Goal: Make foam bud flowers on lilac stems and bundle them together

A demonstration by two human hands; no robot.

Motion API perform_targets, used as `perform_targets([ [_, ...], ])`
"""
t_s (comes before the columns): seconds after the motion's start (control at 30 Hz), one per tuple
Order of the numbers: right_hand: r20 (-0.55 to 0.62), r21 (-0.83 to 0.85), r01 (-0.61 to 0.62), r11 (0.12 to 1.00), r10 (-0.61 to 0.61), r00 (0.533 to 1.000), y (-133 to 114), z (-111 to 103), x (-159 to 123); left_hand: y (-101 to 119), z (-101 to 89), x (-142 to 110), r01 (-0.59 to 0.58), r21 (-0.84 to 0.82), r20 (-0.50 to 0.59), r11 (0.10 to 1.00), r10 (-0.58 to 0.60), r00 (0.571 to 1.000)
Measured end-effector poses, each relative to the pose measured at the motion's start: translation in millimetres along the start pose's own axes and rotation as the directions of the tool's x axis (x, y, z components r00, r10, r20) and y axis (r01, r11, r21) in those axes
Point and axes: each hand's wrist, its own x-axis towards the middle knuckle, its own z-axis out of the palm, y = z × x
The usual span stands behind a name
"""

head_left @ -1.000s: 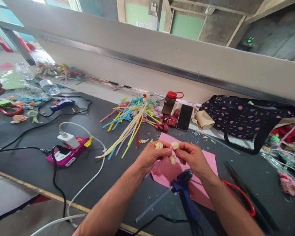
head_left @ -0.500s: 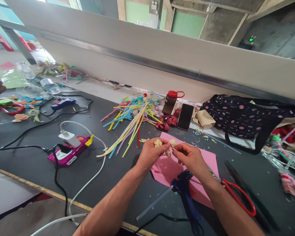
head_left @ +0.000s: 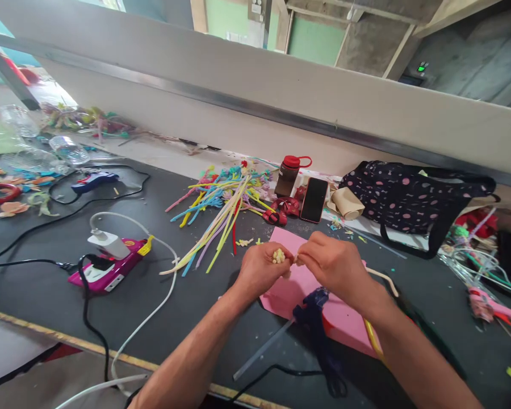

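Observation:
My left hand (head_left: 259,270) is closed around a small cluster of cream blossoms (head_left: 278,257), which pokes out above the thumb. My right hand (head_left: 334,264) meets it fingertip to fingertip and pinches a small cream piece (head_left: 298,260); the fingers hide most of it. Beyond the right hand a pale bent stem (head_left: 383,275) shows, and a yellow length (head_left: 371,336) runs beside the forearm; whether they join the blossoms I cannot tell. Below the hands a blue glue gun (head_left: 313,315) with a clear glue stick lies partly over a pink sheet (head_left: 281,295).
A magenta power strip (head_left: 111,270) with cables lies left. Colourful stemmed flowers (head_left: 221,216) are heaped ahead. Behind stand a red-capped bottle (head_left: 287,176), a phone (head_left: 314,200) and a dark patterned bag (head_left: 409,199). Another blue glue gun (head_left: 94,182) lies far left, a pink one (head_left: 483,304) right.
My right hand has turned knuckles-up and its fingertips have drawn in against the left. The pale stem and yellow length have come into sight by the right forearm. The view has swung slightly right.

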Motion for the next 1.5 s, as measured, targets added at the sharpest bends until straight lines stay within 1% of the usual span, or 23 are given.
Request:
perform_targets([
  [0.07,0.100,0.195,-0.033,0.980,0.014,0.995,9.8,-6.4,10.5,3.6,-3.2,-1.0,-0.039,-0.028,0.062,0.999,0.040,0.997],
  [0.13,0.224,0.414,-0.100,0.905,0.005,0.975,20.9,-8.6,20.3,7.2,-6.1,-2.1,-0.038,-0.134,0.139,0.990,0.057,0.989],
  [0.2,0.341,0.608,-0.217,0.764,-0.004,0.940,30.9,-5.3,27.1,10.3,-7.9,-3.1,0.014,-0.274,0.209,0.962,0.045,0.977],
  [0.27,0.410,0.742,-0.331,0.583,-0.005,0.912,37.2,3.5,29.4,11.9,-8.3,-3.6,0.074,-0.383,0.241,0.921,0.022,0.970],
  [0.33,0.443,0.812,-0.414,0.410,0.029,0.896,38.4,16.4,27.2,11.3,-7.2,-3.3,0.103,-0.458,0.226,0.883,0.004,0.974],
  [0.43,0.460,0.855,-0.482,0.193,0.151,0.875,31.5,38.2,18.2,6.4,-3.7,-0.9,0.104,-0.533,0.157,0.840,-0.023,0.987],
  [0.47,0.447,0.869,-0.476,0.134,0.199,0.872,27.6,45.0,14.4,4.2,-2.4,0.2,0.101,-0.546,0.128,0.832,-0.036,0.991],
  [0.5,0.417,0.888,-0.450,0.094,0.247,0.875,23.2,51.0,10.5,2.0,-0.9,1.4,0.092,-0.559,0.098,0.824,-0.045,0.994],
  [0.53,0.376,0.906,-0.416,0.084,0.296,0.878,18.7,56.1,6.8,-0.2,0.5,2.6,0.081,-0.573,0.070,0.816,-0.050,0.996],
  [0.57,0.328,0.918,-0.382,0.103,0.343,0.880,14.1,60.1,3.3,-2.4,2.0,3.7,0.067,-0.585,0.045,0.808,-0.050,0.998],
  [0.6,0.276,0.924,-0.353,0.148,0.381,0.882,9.7,62.8,0.3,-4.6,3.4,4.8,0.052,-0.591,0.021,0.805,-0.049,0.999],
  [0.7,0.128,0.884,-0.295,0.362,0.420,0.899,-1.0,63.6,-5.7,-11.1,6.8,7.2,0.007,-0.529,-0.068,0.849,-0.050,0.996],
  [0.77,0.029,0.818,-0.245,0.521,0.388,0.921,-5.1,60.2,-7.2,-15.3,8.1,8.1,-0.018,-0.441,-0.132,0.897,-0.045,0.990],
  [0.83,-0.059,0.724,-0.181,0.665,0.322,0.945,-7.1,56.0,-7.6,-18.6,8.7,8.7,-0.036,-0.369,-0.178,0.929,-0.033,0.983],
  [0.87,-0.093,0.674,-0.150,0.723,0.285,0.954,-7.5,54.2,-7.7,-19.7,8.9,8.9,-0.037,-0.344,-0.190,0.938,-0.031,0.981],
  [0.93,-0.133,0.586,-0.105,0.804,0.222,0.966,-7.5,51.4,-8.0,-20.8,9.2,9.2,-0.032,-0.316,-0.202,0.948,-0.034,0.979],
  [1.03,-0.146,0.500,-0.071,0.863,0.165,0.976,-6.9,49.1,-8.8,-20.2,10.1,9.4,-0.021,-0.318,-0.187,0.948,-0.041,0.982],
  [1.17,-0.146,0.439,-0.036,0.898,0.111,0.983,-5.7,49.6,-10.2,-18.9,11.9,9.7,-0.017,-0.340,-0.157,0.940,-0.040,0.987],
  [1.27,-0.152,0.375,-0.018,0.927,0.081,0.985,-5.8,50.4,-11.7,-18.1,12.0,9.8,-0.017,-0.290,-0.167,0.957,-0.034,0.985],
  [1.33,-0.150,0.262,-0.019,0.965,0.060,0.987,-7.3,47.8,-12.6,-17.1,10.9,9.6,-0.023,-0.244,-0.189,0.969,-0.024,0.982],
  [1.4,-0.133,0.082,-0.012,0.997,0.023,0.991,-9.8,40.9,-12.7,-15.6,9.3,8.8,-0.029,-0.194,-0.209,0.981,-0.012,0.978],
  [1.47,-0.100,-0.101,0.021,0.995,-0.031,0.994,-11.5,30.0,-11.3,-14.1,7.8,7.7,-0.034,-0.134,-0.216,0.990,0.004,0.976],
  [1.5,-0.079,-0.163,0.042,0.986,-0.056,0.995,-11.3,23.8,-9.6,-13.3,7.3,7.0,-0.037,-0.105,-0.211,0.994,0.014,0.977],
])
